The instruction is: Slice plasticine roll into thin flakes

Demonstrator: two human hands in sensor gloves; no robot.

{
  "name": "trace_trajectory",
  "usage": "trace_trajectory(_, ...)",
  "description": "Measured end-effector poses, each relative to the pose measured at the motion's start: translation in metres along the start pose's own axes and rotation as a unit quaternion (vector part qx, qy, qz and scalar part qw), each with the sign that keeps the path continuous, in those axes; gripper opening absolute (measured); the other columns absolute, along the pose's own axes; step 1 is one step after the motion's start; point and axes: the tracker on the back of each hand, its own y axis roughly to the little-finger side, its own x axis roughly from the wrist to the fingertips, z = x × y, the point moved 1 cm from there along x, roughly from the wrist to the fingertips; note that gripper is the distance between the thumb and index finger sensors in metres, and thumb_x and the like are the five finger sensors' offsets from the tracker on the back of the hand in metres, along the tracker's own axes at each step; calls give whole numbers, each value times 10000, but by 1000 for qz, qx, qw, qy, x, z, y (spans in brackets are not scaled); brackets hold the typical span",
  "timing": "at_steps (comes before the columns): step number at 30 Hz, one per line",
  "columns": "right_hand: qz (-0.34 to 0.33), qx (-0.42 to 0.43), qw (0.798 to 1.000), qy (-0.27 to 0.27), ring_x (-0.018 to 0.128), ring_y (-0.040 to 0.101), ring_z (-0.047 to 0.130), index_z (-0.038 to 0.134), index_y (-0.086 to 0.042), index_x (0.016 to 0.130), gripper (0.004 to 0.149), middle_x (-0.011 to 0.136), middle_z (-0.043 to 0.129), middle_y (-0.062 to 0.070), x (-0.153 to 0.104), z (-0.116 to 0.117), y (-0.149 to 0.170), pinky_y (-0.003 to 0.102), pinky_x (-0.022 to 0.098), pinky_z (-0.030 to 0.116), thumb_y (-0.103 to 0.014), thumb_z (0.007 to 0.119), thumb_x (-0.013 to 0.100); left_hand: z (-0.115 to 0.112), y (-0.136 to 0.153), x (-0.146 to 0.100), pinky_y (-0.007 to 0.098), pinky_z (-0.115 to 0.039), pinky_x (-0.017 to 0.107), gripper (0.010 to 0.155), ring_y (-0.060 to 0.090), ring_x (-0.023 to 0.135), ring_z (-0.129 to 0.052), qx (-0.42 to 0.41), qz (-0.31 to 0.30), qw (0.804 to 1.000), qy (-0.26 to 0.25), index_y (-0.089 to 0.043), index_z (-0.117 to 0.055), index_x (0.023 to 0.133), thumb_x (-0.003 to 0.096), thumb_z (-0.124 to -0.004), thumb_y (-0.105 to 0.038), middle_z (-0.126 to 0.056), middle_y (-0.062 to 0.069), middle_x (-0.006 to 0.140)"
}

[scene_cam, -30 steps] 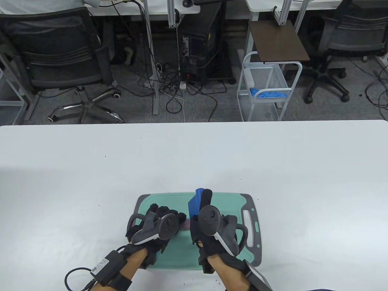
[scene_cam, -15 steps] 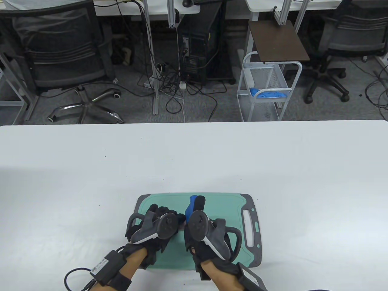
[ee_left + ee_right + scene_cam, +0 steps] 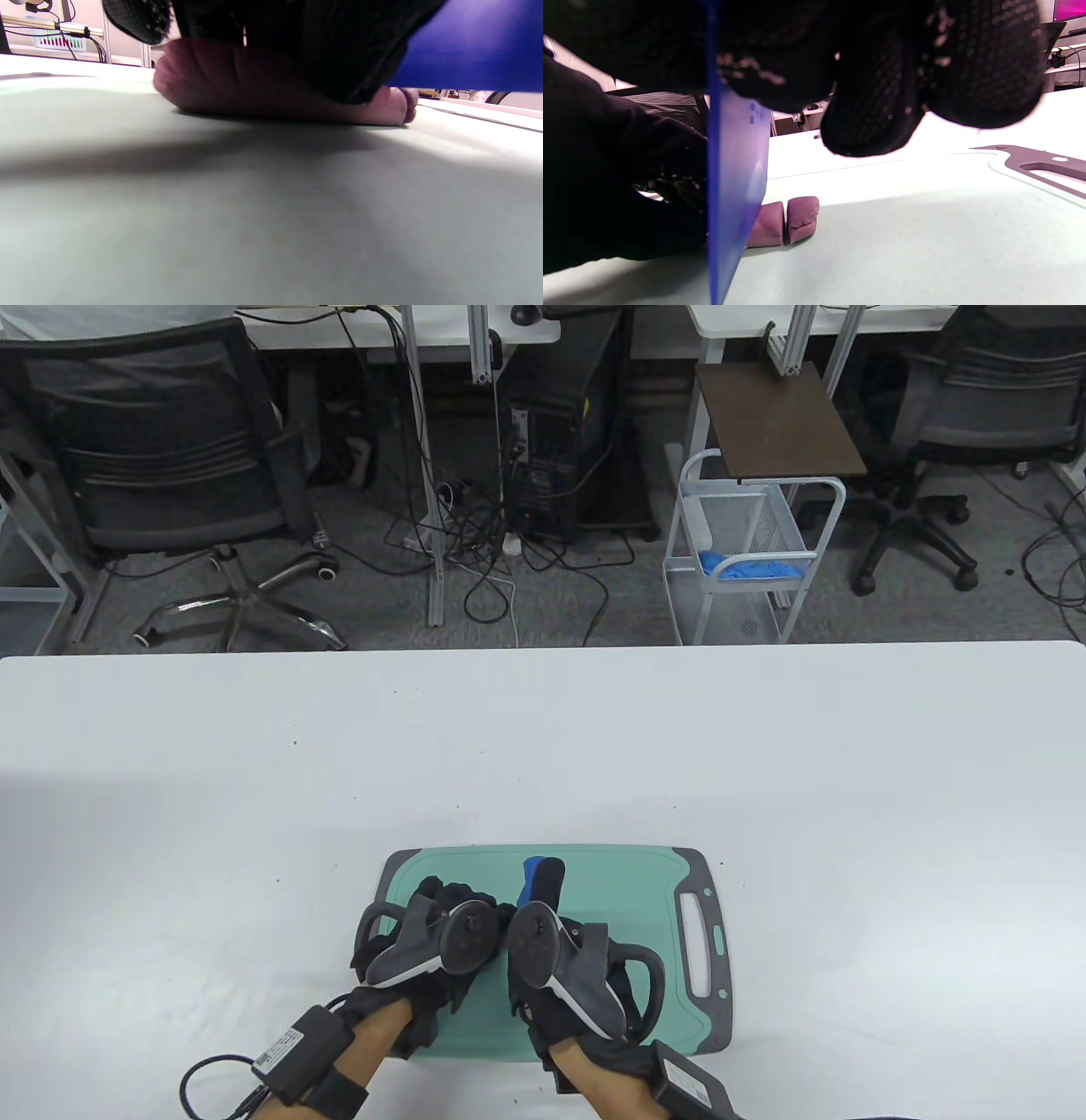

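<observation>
Plasticine roll lies on the green board, pressed down under the left hand. Since a second ago the right hand, clenched on the blue blade, has swung closer and upright against the roll for another cut. One piece already stands apart; gloves hide the roll from above.

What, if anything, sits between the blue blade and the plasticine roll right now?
Nothing visible. The blue blade in the right hand stands at the plasticine roll, beside a cut slice; the left hand holds the roll clear of the blade's path.
</observation>
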Motion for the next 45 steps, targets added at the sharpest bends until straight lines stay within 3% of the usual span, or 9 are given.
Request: trace_trajectory(45,-18,-54,998,37,404,297,1006,313,-141,1069,827,367,932,5,0,7,-15,522,320,857,-424,815,476,0,2,1,561,-637,768,508,260,970,-873,-17,5,1000,7,-429,-822,866,362,-880,-428,-892,-130,954)
